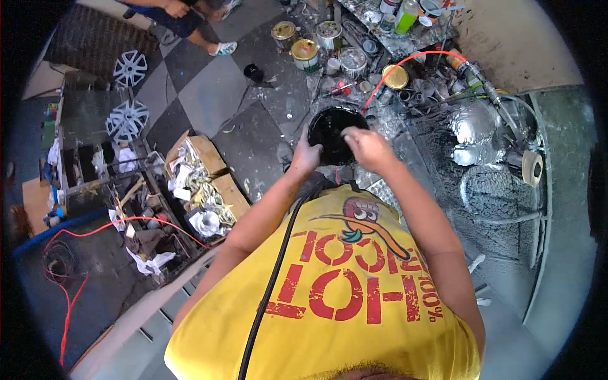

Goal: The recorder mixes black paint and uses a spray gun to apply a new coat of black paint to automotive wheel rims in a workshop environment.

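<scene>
Right of the left hand [306, 154], which grips its rim: black bucket [328, 128]. Right hand [368, 149] curled over it, can't tell if pinching anything; likely stirring, next calls for steady rim hold.

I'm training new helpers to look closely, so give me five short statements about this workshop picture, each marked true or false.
1. The left hand grips the black bucket. True.
2. The right hand is spread flat on the floor. False: it is curled, over the bucket.
3. Two silver wheels show at the picture's left. True.
4. The cardboard boxes lie to the right of the bucket. False: they lie to its left.
5. Another person's shoe shows near the top. True.
</scene>
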The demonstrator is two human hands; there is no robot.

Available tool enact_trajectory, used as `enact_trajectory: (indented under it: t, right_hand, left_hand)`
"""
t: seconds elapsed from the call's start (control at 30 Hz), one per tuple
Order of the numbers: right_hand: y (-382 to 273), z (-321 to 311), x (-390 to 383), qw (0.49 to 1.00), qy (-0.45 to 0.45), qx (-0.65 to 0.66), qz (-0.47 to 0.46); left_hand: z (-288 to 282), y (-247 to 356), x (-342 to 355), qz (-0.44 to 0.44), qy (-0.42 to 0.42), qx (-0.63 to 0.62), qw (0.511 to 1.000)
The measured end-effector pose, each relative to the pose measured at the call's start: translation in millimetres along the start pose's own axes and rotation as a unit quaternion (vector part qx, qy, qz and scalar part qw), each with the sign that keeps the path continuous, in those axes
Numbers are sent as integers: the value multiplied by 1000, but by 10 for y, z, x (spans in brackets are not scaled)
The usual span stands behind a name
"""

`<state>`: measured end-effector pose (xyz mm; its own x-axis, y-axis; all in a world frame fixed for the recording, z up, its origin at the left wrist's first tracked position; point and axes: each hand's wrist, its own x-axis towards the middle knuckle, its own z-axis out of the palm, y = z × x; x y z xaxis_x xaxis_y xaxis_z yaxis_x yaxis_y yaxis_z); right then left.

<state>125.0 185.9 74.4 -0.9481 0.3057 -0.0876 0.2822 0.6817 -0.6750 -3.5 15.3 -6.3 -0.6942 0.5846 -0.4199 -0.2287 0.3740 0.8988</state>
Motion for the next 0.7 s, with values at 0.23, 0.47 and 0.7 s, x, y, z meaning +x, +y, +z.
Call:
enact_trajectory:
  t: [0.23, 0.47, 0.7]
  right_hand:
    - [48, 30, 112, 999, 41, -26, 21]
    - [-182, 318, 144, 998, -44, -33, 2]
    - [-501, 633, 605, 994, -103, 13, -40]
  left_hand:
    - [-137, -49, -122, -26, 27, 88, 995]
    - [-436, -365, -148, -44, 81, 6, 996]
    - [-910, -483, 55, -5, 94, 10, 995]
